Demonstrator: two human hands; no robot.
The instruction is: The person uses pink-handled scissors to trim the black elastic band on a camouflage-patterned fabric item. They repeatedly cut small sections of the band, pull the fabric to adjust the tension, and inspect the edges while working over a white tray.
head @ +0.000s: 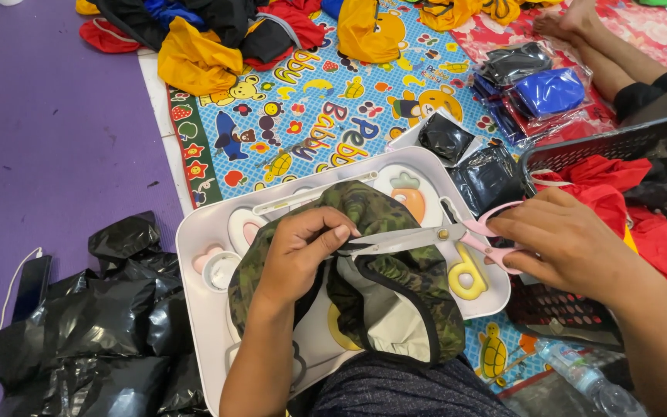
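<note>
Left hand (296, 251) pinches the soft camouflage cloth (395, 289) over the white tray (194, 232) — blades right beside the fingers. Right hand (573, 243) grips pink-handled scissors (434, 238) — smooth steel.

A single head-worn camera looks steeply down from close above the wearer's lap, facing forward across the floor. Both forearms enter from the bottom edge, near the lens. A white tray (194, 255) fills the centre, with a patterned mat (310, 123) stretching beyond toward the top.

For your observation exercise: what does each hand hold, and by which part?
Left hand pinches the camouflage garment at its black edge; right hand holds the scissors by the pink handles.
</note>
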